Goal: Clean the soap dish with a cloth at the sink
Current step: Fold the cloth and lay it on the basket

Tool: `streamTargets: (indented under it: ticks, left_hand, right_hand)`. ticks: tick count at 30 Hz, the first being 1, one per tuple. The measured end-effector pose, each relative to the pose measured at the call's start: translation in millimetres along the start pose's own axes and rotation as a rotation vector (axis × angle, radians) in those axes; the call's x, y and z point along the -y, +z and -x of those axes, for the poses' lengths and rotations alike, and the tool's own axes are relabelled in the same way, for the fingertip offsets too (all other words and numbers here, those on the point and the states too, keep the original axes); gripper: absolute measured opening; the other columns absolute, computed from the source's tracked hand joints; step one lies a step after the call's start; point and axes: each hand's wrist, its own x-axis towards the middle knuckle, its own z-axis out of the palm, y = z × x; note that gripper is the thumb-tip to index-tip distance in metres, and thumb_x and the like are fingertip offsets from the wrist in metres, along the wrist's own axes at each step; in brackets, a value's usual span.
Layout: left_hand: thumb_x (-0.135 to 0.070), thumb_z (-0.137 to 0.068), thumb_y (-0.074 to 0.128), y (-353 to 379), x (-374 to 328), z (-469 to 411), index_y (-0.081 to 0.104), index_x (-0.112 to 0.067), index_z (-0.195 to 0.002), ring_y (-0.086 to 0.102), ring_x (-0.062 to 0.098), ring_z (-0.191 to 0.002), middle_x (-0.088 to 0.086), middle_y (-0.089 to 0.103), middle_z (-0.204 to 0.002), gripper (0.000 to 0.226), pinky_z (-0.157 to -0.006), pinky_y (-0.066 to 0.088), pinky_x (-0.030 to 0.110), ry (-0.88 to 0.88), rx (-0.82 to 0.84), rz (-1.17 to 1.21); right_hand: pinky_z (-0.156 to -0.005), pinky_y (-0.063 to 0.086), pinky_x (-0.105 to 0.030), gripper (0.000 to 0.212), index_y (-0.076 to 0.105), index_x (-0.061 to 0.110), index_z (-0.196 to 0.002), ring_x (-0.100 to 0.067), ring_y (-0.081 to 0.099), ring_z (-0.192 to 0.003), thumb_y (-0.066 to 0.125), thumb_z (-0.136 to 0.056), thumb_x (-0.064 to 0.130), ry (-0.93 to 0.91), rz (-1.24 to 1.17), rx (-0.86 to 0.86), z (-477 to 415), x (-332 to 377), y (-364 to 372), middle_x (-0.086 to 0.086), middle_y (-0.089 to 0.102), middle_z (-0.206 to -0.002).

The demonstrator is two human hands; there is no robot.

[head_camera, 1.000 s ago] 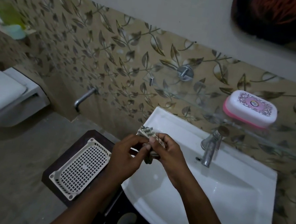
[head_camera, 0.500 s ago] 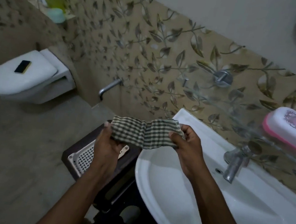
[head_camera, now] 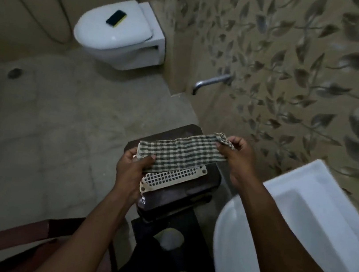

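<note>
Cloth [head_camera: 180, 154] has been carried left, off the sink [head_camera: 304, 201], over the dark stool [head_camera: 175, 202]; the lidded soap dish is no longer in view. Each end is pinched, by left hand [head_camera: 133, 171] near and right hand [head_camera: 237, 161] far, stretched above the perforated tray [head_camera: 172, 179]. Risk: a slackened pinch would drop it onto tray or floor [head_camera: 58, 129]; the dish stays unwiped.

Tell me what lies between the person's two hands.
In the head view, a checked cloth spans from the left hand to the right hand, each gripping an end; a perforated tray shows beneath it.
</note>
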Motion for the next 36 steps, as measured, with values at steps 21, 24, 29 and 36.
streamTargets:
  ticks: [21, 24, 29, 36]
  left_hand:
    - [-0.033, -0.077, 0.076, -55, 127, -183, 0.067, -0.007, -0.065, 0.066, 0.02, -0.061, 0.005, 0.068, -0.061, 0.03, -0.062, 0.054, 0.033, 0.011, -0.333, -0.892]
    - [-0.028, -0.08, 0.073, -49, 129, -188, 0.062, -0.014, -0.058, 0.059, 0.019, -0.057, 0.001, 0.06, -0.055, 0.028, -0.057, 0.041, 0.026, 0.065, -0.332, -1.04]
    - [-0.019, -0.083, 0.066, -46, 135, -183, 0.063, -0.011, -0.106, 0.066, 0.034, -0.081, 0.016, 0.07, -0.089, 0.024, -0.066, 0.046, 0.031, 0.153, -0.289, -1.238]
    - [-0.023, -0.086, 0.061, -39, 125, -164, 0.055, -0.014, -0.103, 0.065, 0.032, -0.08, 0.01, 0.066, -0.093, 0.02, -0.065, 0.046, 0.033, 0.268, -0.215, -1.344]
  right_hand:
    - [-0.079, 0.054, -0.045, 0.029, 0.054, 0.021, -0.078, -0.033, 0.065, -0.085, 0.065, -0.071, -0.005, -0.053, 0.799, -0.011, -146, -180, 96, -0.015, 0.067, -0.092]
    - [-0.075, 0.053, -0.039, 0.017, 0.058, 0.009, -0.094, -0.034, 0.065, -0.087, 0.06, -0.08, -0.001, -0.132, 0.973, 0.002, -145, -184, 96, -0.017, 0.066, -0.094]
    - [-0.076, 0.054, -0.042, 0.019, 0.053, 0.009, -0.11, -0.038, 0.064, -0.092, 0.05, -0.091, 0.006, -0.237, 1.235, 0.046, -144, -190, 95, -0.017, 0.065, -0.104]
    - [-0.079, 0.054, -0.041, 0.016, 0.062, 0.007, -0.104, -0.033, 0.064, -0.093, 0.054, -0.09, 0.01, -0.246, 1.17, 0.053, -134, -169, 78, -0.017, 0.064, -0.107]
